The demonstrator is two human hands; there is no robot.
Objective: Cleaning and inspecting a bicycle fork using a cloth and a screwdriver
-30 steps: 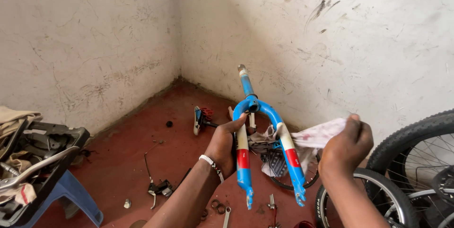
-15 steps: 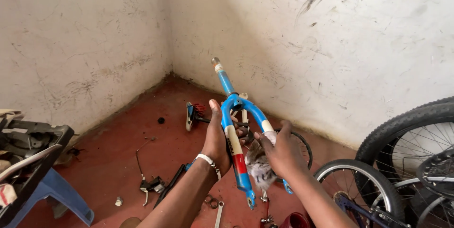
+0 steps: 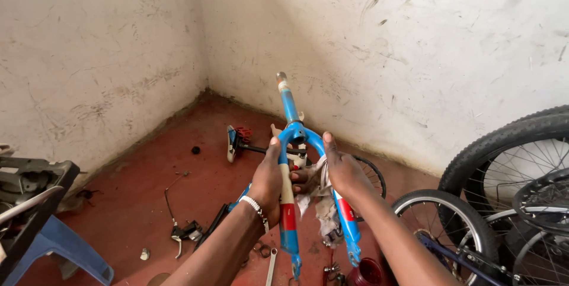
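A blue bicycle fork (image 3: 292, 126) with red and white bands stands upright in front of me, steerer tube pointing up. My left hand (image 3: 268, 180) grips its left leg, thumb up near the crown. On the fork's right leg rests my right hand (image 3: 342, 170), pressing a dirty white rag (image 3: 320, 200) that hangs down between the two legs. A metal bracelet circles my left wrist.
Bicycle wheels (image 3: 504, 161) with black tyres lean at the right. On the red floor lie a crank with a red pedal (image 3: 237, 139), a brake lever with cable (image 3: 181, 232), a spanner (image 3: 271, 265) and small parts. A blue plastic stool (image 3: 59, 247) with a dark frame stands left. White walls meet in a corner.
My right hand has come in from the right with the rag and closed against the fork's right leg. The fork stands more upright and the view has shifted left.
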